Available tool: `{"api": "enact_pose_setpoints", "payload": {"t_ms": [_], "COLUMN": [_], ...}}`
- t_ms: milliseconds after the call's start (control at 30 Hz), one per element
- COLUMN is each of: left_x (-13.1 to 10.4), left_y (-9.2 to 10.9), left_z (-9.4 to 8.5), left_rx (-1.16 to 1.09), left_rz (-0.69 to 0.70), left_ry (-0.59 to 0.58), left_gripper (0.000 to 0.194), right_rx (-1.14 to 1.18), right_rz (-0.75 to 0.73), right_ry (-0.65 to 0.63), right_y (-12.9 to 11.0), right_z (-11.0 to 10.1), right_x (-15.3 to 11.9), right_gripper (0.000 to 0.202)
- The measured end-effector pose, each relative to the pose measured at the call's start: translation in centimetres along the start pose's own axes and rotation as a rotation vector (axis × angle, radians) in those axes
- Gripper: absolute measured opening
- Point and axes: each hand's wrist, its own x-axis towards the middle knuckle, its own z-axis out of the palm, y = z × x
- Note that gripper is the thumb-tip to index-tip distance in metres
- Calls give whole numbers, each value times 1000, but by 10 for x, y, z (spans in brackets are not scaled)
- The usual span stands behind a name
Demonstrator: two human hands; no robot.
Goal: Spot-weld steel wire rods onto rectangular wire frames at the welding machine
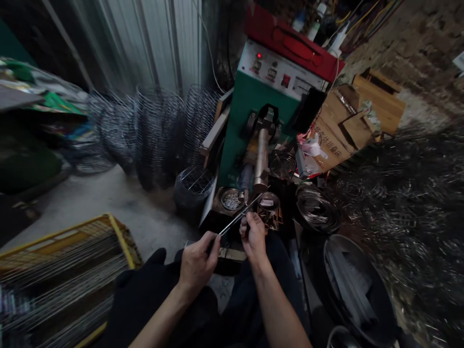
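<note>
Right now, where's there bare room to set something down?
Bare floor shows between the yellow crate and the wire stacks, left of the machine. It's crowded around the rod, and at right, with the tub and wire heap.

Workshop clutter, both sides, dim light.
Corrugated metal sheet [155, 43] at 11 o'clock, upright wire stacks [157, 135] in front of it at 10. Carton [335, 140] with dark lettering between 2 and 3, tilted; brick wall [427, 43] at 2. Tangled metal heap [409, 193] at 3. Black tub [382, 285] at 4, flat grey pieces [348, 285] inside.
</note>
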Motion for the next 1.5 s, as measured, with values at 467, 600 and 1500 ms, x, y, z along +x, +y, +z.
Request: {"api": "enact_pose_setpoints", "payload": {"t_ms": [467,600,1500], "left_x": [4,8,53], "left_y": [-1,-1,-22], "left_z": [3,1,21], "left_rx": [-2,-3,29], "left_rz": [-59,-47,2], "left_ry": [-20,-14,-113], "left_gripper": [21,20,28], "right_rx": [-35,-53,-288], "right_rz": [5,15,-148], "right_ry": [26,17,-28], "right_y": [-3,-5,-26], "right_z": [6,6,-18], "right_x": [5,6,33], "right_gripper": [44,42,44]}}
